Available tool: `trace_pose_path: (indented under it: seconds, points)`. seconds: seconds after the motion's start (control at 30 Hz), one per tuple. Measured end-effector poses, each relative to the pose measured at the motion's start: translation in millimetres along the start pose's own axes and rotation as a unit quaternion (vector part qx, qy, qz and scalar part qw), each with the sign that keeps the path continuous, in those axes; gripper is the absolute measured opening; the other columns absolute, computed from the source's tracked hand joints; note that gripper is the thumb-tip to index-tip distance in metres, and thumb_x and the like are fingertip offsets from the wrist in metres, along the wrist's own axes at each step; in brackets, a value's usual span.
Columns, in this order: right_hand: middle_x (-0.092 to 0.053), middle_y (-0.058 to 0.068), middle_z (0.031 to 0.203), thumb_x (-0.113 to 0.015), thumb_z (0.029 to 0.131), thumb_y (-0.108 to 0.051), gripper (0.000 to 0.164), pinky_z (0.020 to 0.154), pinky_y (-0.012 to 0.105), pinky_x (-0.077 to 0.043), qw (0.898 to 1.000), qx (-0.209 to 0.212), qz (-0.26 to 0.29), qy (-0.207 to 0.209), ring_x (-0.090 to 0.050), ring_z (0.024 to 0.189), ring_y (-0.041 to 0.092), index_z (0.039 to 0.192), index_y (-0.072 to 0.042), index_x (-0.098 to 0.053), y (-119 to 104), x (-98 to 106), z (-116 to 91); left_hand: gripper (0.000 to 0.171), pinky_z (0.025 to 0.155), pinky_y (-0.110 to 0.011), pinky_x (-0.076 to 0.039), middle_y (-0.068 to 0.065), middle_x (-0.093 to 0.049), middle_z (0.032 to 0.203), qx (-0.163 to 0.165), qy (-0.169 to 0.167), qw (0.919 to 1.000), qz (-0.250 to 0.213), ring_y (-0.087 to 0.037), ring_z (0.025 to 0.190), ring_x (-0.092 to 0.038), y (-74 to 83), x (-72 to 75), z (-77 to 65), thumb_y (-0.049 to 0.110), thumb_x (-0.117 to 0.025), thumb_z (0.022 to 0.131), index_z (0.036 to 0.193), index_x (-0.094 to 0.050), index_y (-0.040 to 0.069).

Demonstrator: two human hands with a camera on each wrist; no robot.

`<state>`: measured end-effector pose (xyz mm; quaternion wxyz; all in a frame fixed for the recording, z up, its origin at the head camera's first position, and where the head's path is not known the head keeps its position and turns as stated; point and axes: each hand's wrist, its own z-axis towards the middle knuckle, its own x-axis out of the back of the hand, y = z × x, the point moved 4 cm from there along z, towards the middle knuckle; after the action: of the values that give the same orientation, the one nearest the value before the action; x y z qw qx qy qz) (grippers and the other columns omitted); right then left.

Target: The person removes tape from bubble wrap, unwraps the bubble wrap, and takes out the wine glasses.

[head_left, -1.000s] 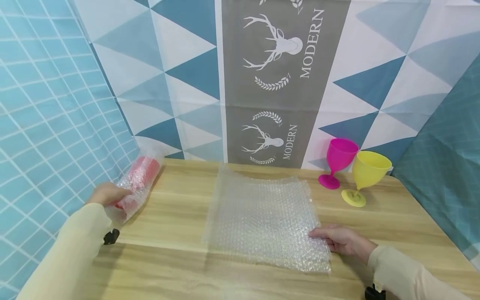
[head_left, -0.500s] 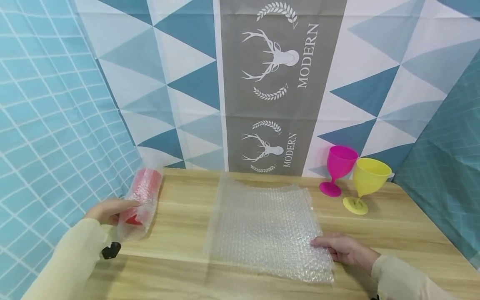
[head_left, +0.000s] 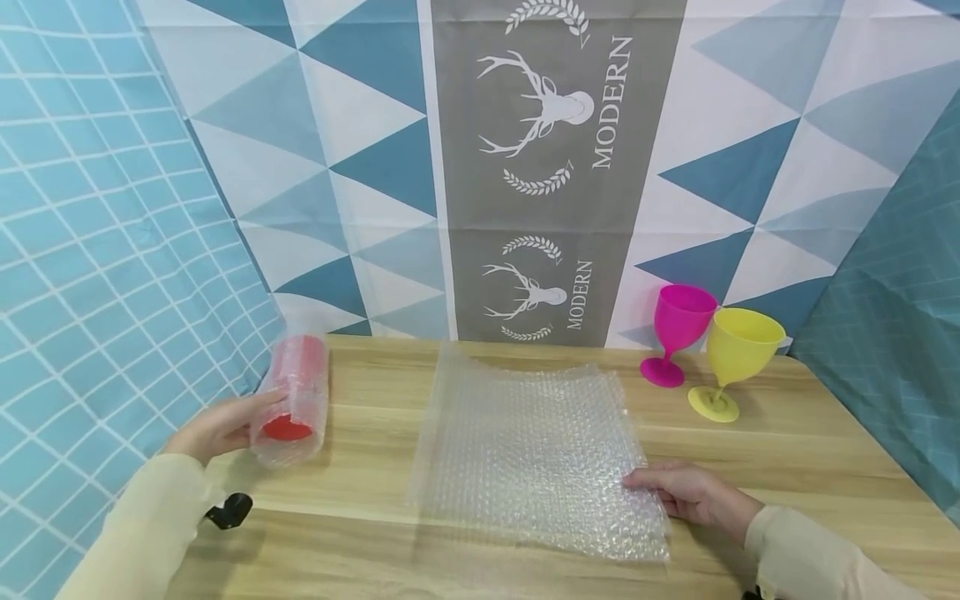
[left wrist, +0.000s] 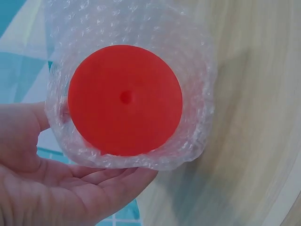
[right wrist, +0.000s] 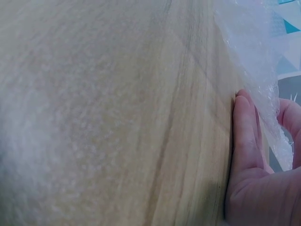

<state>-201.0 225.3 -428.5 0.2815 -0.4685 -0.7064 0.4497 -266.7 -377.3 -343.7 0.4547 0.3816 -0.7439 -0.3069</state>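
While my left hand (head_left: 225,423) grasped the wrapped red bundle (head_left: 300,371) at the left of the table (head_left: 360,525), its long axis running away from me, my right hand (head_left: 693,493) pinched the right edge of the bubble wrap sheet (head_left: 532,450), which spread leftward from that nearer hand.

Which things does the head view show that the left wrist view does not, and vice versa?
Only the head view: the magenta stemmed plastic goblet, the yellow stemmed plastic goblet, the flat sheet of clear bubble wrap, and the right hand pinching its edge.

Only the left wrist view: the small dimple in the middle of the round, red end face.

Both: the left hand holding the red object wrapped in clear bubble wrap, the light wooden tabletop, and the patterned blue backdrop.
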Motion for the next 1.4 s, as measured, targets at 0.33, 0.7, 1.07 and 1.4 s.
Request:
trace_pose_path:
  seconds: [0.33,0.7,1.07,1.4]
  points:
    - [-0.073,-0.006,0.081,-0.066,0.088,-0.018,0.007,0.074,0.025,-0.059,1.000,-0.002,-0.003,0.015,-0.069,0.075,0.006,0.093,-0.012,-0.067,1.0,-0.3,-0.8,0.041,0.082,-0.018,-0.054,0.018,-0.062,0.091,-0.060,-0.015,0.9918,-0.112,0.005,0.087,-0.061,30.4,-31.2,-10.7,0.033,-0.046,0.100,0.125,-0.045,0.000]
    - [-0.073,-0.005,0.082,-0.065,0.088,-0.018,0.010,0.074,0.026,-0.060,1.000,0.005,-0.004,0.016,-0.069,0.075,0.007,0.094,-0.010,-0.067,2.0,-0.9,-1.1,0.048,0.083,-0.017,-0.053,0.015,-0.066,0.091,-0.113,0.013,0.9903,-0.081,0.003,0.088,-0.062,84.0,-74.9,-34.4,0.034,-0.049,0.099,0.125,-0.050,-0.006]
    - [-0.074,-0.005,0.081,-0.065,0.088,-0.018,0.007,0.073,0.024,-0.059,1.000,0.012,0.000,0.009,-0.070,0.074,0.006,0.091,-0.012,-0.067,-0.4,-0.3,-0.4,0.056,0.081,-0.019,-0.050,0.010,-0.069,0.089,-0.118,0.061,0.9906,-0.032,0.000,0.085,-0.062,126.1,-116.0,-58.9,0.041,-0.052,0.096,0.125,-0.055,-0.008]
    - [-0.074,-0.005,0.082,-0.066,0.088,-0.018,0.009,0.074,0.025,-0.059,1.000,0.010,0.000,0.014,-0.070,0.075,0.006,0.093,-0.010,-0.066,-1.9,-1.0,-2.1,0.045,0.081,-0.025,-0.051,0.004,-0.072,0.086,-0.145,0.032,0.9865,-0.069,-0.006,0.083,-0.064,151.9,-170.0,-71.2,0.035,-0.055,0.095,0.112,-0.062,-0.006]
